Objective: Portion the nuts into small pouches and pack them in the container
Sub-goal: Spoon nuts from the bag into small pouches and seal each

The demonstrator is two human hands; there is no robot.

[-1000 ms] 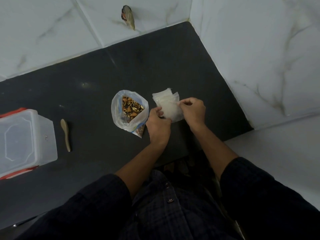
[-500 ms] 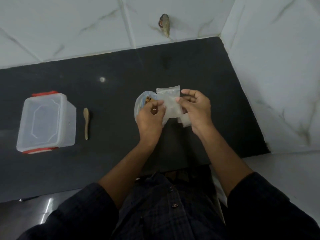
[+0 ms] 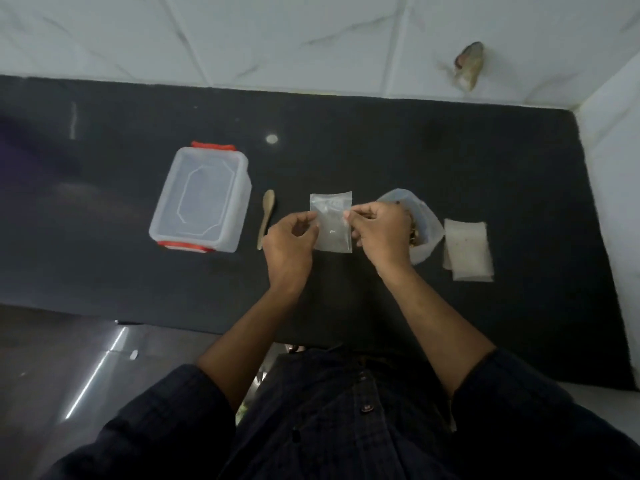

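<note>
Together our left hand (image 3: 289, 242) and right hand (image 3: 379, 233) pinch opposite side edges of one clear small pouch (image 3: 331, 221), held between them above the counter's (image 3: 381, 150) middle.

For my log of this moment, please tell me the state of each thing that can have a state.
small pouch: empty, pinched by both hands
left hand: pinches pouch's left edge
right hand: pinches pouch's right edge
nut bag: open
container: lid on
spare pouches: stacked, empty
wooden spoon: lying unused
</note>
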